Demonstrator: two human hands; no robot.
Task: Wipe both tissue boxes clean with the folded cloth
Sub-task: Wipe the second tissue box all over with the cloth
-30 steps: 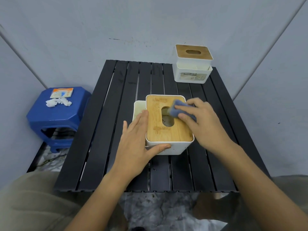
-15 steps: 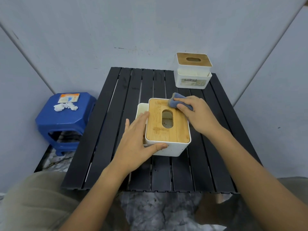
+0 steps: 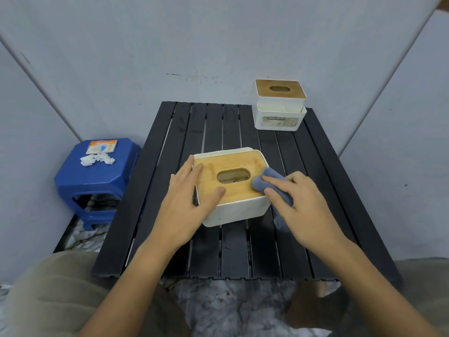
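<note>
A white tissue box with a bamboo lid [image 3: 233, 166] stands in the middle of the black slatted table [image 3: 315, 166]. My left hand [image 3: 187, 205] grips its left side, thumb resting on the lid. My right hand [image 3: 303, 205] presses a folded blue-grey cloth [image 3: 262, 181] against the lid's right edge, and part of the cloth hangs down beside the box. A second white tissue box with a bamboo lid [image 3: 279, 105] stands at the table's far right corner, untouched.
A blue plastic stool [image 3: 94, 181] stands left of the table, with a small packet [image 3: 102, 146] and crumpled white tissue [image 3: 97, 159] on it. Grey walls close in behind and on both sides. My knees sit below the table's near edge.
The near box has been turned about a quarter turn, so its slot now runs left to right. My right hand slid the cloth from the lid's far corner to its right edge.
</note>
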